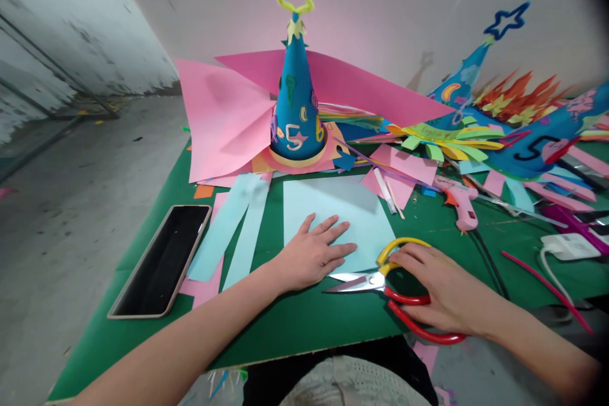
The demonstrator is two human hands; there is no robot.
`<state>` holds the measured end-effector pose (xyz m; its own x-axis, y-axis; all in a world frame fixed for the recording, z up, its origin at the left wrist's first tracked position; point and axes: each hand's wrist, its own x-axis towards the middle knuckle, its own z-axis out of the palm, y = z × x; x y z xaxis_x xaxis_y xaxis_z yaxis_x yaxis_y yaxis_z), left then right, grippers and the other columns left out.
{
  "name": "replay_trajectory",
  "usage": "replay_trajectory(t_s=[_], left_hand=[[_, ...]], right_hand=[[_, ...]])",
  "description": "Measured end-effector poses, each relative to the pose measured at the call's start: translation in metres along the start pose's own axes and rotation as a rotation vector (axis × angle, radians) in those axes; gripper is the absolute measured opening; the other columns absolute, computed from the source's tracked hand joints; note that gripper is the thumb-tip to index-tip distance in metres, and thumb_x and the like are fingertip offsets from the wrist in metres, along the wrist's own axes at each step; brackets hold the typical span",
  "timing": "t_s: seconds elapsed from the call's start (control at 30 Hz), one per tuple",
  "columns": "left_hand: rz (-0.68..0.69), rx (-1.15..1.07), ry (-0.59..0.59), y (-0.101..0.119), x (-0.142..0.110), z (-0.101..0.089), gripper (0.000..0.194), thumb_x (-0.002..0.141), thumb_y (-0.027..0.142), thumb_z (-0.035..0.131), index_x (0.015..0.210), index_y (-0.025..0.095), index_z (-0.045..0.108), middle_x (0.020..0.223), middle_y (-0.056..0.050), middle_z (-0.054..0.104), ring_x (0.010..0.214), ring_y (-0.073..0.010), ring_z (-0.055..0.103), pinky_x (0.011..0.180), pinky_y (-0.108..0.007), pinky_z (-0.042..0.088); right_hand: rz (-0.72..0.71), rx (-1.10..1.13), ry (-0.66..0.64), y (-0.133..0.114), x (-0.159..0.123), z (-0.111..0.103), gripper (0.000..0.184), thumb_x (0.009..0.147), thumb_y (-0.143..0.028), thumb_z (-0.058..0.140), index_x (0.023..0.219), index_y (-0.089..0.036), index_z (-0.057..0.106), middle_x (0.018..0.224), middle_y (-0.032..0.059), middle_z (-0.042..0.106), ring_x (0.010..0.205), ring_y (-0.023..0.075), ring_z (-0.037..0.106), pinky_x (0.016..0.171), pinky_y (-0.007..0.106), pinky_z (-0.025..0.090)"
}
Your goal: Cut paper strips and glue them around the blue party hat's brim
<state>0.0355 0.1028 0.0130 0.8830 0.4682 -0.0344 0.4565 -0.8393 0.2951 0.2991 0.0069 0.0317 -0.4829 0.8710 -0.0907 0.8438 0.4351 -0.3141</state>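
Note:
A pale blue sheet of paper [328, 196] lies flat on the green table. Fingers spread, my left hand [316, 250] rests on its lower part. At the sheet's lower right corner, my right hand [438, 279] grips a pair of scissors [375, 281] with red and yellow handles. The blades point left, slightly apart, just below my left fingers. Pale blue strips [245, 235] and pink strips lie left of the sheet. Behind it stands a blue paper cone hat [295, 95] decorated with shapes and numbers, topped by a yellow-green pipe-cleaner outline.
A phone [162, 260] lies at the table's left. To the right are a pink glue gun [459, 200] with a black cord, a red pipe cleaner [547, 288] and a white charger [571, 245]. More decorated hats [533, 146] and large pink sheets [228, 114] stand behind.

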Motion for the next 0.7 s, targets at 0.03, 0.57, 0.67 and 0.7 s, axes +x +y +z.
replay_trajectory(t_s=[0.03,0.57,0.67,0.7], left_hand=[[0.001,-0.002,-0.001,0.000,0.000,0.000,0.035,0.097,0.035,0.035,0.129,0.033,0.049,0.147,-0.005,0.033,0.136,-0.0279,0.023,0.106,-0.057,0.015],[0.018,-0.064,0.000,-0.007,-0.003,-0.011,0.037,0.096,0.027,0.036,0.131,0.028,0.045,0.147,-0.007,0.031,0.137,-0.0255,0.022,0.105,-0.056,0.021],[0.027,-0.074,0.003,-0.018,-0.017,-0.016,0.038,0.096,0.028,0.037,0.133,0.029,0.043,0.148,-0.006,0.030,0.138,-0.0262,0.020,0.106,-0.057,0.019],[0.030,-0.076,-0.001,-0.020,-0.022,-0.016,0.038,0.096,0.030,0.038,0.133,0.029,0.042,0.148,-0.005,0.030,0.138,-0.0266,0.020,0.106,-0.057,0.018]], right_hand=[[-0.004,0.009,0.007,-0.001,0.001,0.000,0.048,0.074,-0.030,0.061,0.119,-0.022,0.048,0.115,0.0124,0.055,0.107,0.0280,0.053,0.089,0.046,0.044],[0.050,0.111,-0.008,-0.008,0.003,0.001,0.047,0.072,-0.027,0.061,0.116,-0.022,0.047,0.118,0.0117,0.045,0.098,0.0252,0.053,0.083,0.044,0.047],[0.048,0.124,0.017,-0.006,0.002,0.003,0.045,0.073,-0.029,0.061,0.115,-0.023,0.048,0.116,0.0115,0.046,0.096,0.0246,0.054,0.082,0.043,0.048],[0.047,0.126,0.025,-0.006,0.001,0.004,0.045,0.072,-0.029,0.061,0.115,-0.023,0.049,0.116,0.0114,0.046,0.096,0.0245,0.054,0.082,0.043,0.048]])
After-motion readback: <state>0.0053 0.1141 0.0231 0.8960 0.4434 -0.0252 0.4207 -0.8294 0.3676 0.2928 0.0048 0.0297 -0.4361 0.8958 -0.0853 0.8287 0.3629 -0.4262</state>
